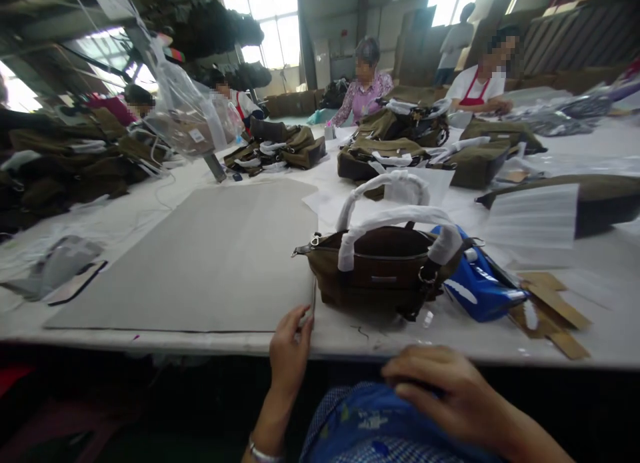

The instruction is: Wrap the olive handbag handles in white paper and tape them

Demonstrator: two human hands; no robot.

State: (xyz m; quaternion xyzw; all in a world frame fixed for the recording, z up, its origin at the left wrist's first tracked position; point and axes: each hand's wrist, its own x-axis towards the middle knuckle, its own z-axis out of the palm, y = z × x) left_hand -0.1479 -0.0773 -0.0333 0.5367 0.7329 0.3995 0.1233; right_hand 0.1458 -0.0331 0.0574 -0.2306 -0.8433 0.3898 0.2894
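Observation:
My left hand (pixel 291 348) is at the front right corner of a large grey board (pixel 215 256) lying flat on the table. Its thumb and fingers close on the board's edge; the fingertips are partly hidden. A dark olive-brown handbag (pixel 385 276) stands upright just right of the board, its top gaping and both handles (pixel 400 216) wrapped in white film. In front of the table edge, over my blue apron (pixel 375 423), my right hand (pixel 445 386) hovers with fingers loosely bent and thumb apart. Nothing shows in it.
Behind the handbag lies a shiny blue bag (pixel 483 283), beside brown cardboard pieces (pixel 555 309). Olive bags (pixel 280 146) are heaped farther back. A plastic-draped post (pixel 215 166) rises beyond the board. Several people work around the table, one in a purple patterned top (pixel 363 99).

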